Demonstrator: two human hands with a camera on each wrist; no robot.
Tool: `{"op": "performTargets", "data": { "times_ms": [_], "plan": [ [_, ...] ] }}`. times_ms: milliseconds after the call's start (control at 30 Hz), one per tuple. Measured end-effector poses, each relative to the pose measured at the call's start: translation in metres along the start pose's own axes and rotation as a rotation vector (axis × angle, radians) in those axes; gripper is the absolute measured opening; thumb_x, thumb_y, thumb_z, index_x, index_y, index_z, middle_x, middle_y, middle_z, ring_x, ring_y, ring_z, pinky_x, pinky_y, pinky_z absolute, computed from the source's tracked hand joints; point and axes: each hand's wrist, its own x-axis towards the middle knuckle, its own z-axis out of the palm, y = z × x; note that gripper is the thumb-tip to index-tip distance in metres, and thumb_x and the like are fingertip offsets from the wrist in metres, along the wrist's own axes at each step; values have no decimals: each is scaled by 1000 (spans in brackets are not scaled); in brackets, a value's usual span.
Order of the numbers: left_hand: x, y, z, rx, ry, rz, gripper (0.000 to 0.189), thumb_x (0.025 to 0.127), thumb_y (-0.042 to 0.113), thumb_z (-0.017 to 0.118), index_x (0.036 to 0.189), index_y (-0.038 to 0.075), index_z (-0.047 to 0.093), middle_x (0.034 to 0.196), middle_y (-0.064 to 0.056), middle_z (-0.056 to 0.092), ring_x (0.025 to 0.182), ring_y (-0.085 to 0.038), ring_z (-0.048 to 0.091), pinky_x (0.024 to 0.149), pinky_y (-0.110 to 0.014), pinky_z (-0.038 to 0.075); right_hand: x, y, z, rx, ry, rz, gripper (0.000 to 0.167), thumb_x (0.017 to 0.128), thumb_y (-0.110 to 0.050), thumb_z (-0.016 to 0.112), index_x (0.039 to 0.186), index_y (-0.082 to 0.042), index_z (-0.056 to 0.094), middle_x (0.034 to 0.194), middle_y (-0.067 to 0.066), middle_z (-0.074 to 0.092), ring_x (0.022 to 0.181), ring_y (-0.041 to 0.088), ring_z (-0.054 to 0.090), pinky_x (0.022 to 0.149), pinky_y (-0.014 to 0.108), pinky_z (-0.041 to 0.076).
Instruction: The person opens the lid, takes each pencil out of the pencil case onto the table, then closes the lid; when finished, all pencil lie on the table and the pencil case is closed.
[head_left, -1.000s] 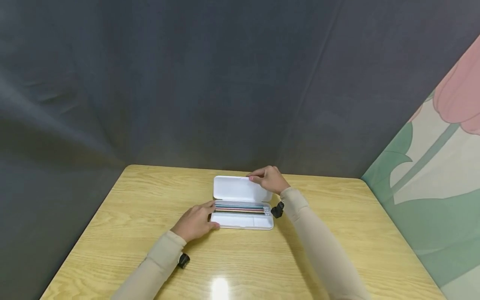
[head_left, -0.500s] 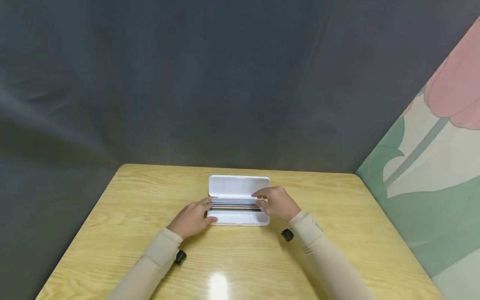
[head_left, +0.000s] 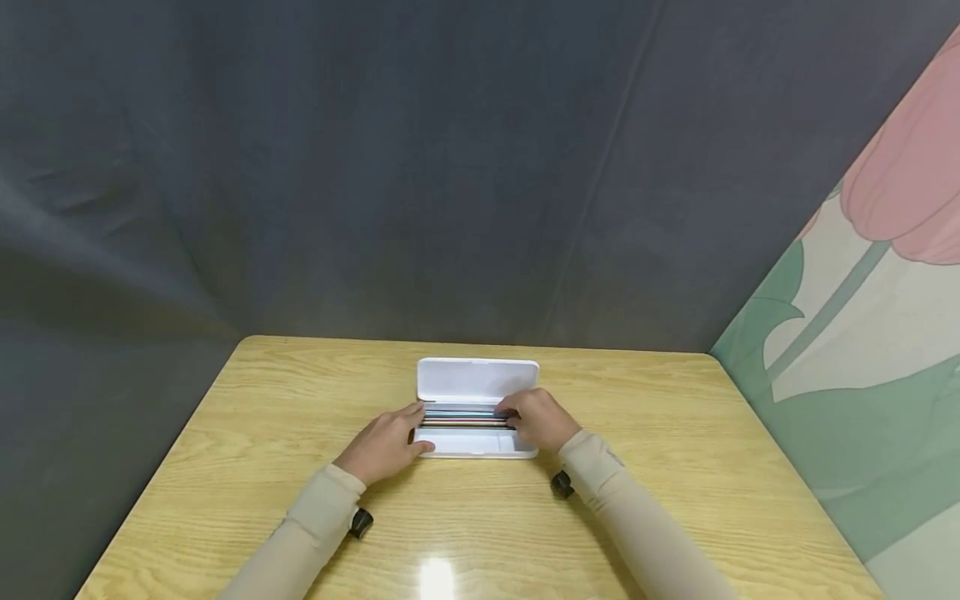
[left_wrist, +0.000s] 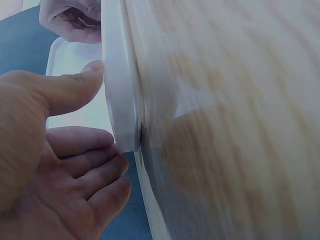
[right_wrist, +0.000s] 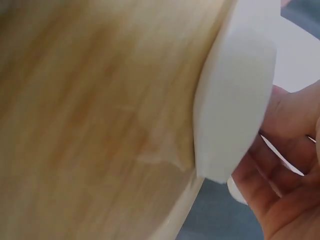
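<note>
Newly down from the lid (head_left: 461,379), the right grip (head_left: 544,419) curls over the right ends of the pencils (head_left: 461,420), turning work, apparently, to the contents; whether it pinches any is unclear. The left grip (head_left: 381,446), thumb (left_wrist: 72,91) spread from its fingers (left_wrist: 80,140), touches the left end of one white case (head_left: 459,442), open on the surface (head_left: 480,512), its several pencils too bunched to count.

In the head view, the left sleeve (head_left: 288,537) ran up from the lower left and the right sleeve (head_left: 645,521) from the lower right, both plain beige cloth, creased below broad cuffs. A small, rounded black device (head_left: 362,523) sat beneath the left cuff (head_left: 330,496), and another black device (head_left: 562,484) beneath the right cuff (head_left: 590,462).
</note>
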Motion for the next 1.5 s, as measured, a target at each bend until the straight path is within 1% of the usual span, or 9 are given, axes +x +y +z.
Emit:
{"op": "performTargets", "data": {
  "times_ms": [233,500,667,800,933,1033,1200,1333,1500],
  "plan": [
    [-3,-1,5,-9,-15,-8,69,93,38,73,146,-1,52,156,-15,48,141,-36,51,115,-48,46,-1,-4,5,-84,-25,-96,23,82,5,77,95,-13,80,91,-3,77,85,10,70,80,30,62],
    [-5,0,6,-15,-10,-12,72,91,40,75,147,1,51,156,-15,49,141,-35,51,114,-48,47,-5,-9,0,-72,-5,-82,26,80,11,73,94,-10,81,89,-1,79,80,9,69,77,30,62],
    [-4,2,5,-33,-33,-13,73,93,40,73,148,0,49,158,-15,46,143,-36,49,115,-48,46,-18,-11,-20,37,9,30,27,82,12,70,93,-11,80,87,-2,76,77,6,64,71,23,59],
    [-1,0,3,-28,-30,-34,73,93,41,72,149,1,47,159,-13,44,145,-34,46,116,-48,45,-25,-13,-48,205,154,133,25,86,8,71,100,-11,79,89,2,77,77,8,67,68,20,57],
    [0,-2,1,-24,-36,-34,74,93,42,72,150,1,46,160,-13,42,146,-35,45,117,-48,44,-36,-9,-69,410,354,357,26,88,4,73,110,-9,78,96,10,78,84,14,71,72,16,57],
    [0,-1,-1,-21,-38,-35,74,94,42,72,150,1,46,160,-13,42,146,-35,45,118,-48,42,-46,0,-70,470,412,520,27,89,0,72,115,-8,77,98,15,77,83,13,70,68,14,56],
    [-1,0,-2,-7,-38,-43,74,94,42,72,150,1,47,160,-13,42,146,-34,44,118,-48,42,-59,19,-48,324,336,627,27,90,-5,67,115,-11,78,93,11,77,70,8,65,59,18,51],
    [-2,2,-2,-21,-57,-48,73,94,40,72,150,0,47,160,-14,42,146,-35,44,118,-49,42,-64,28,-27,174,245,627,31,87,-2,62,114,-8,78,88,7,77,64,11,61,57,22,49],
    [-3,5,0,-31,-67,-50,73,94,39,72,150,0,46,160,-14,42,146,-36,44,118,-50,42,-65,28,-15,28,174,576,32,82,1,63,108,-7,79,83,5,74,68,15,61,62,32,52]
  ]
}}
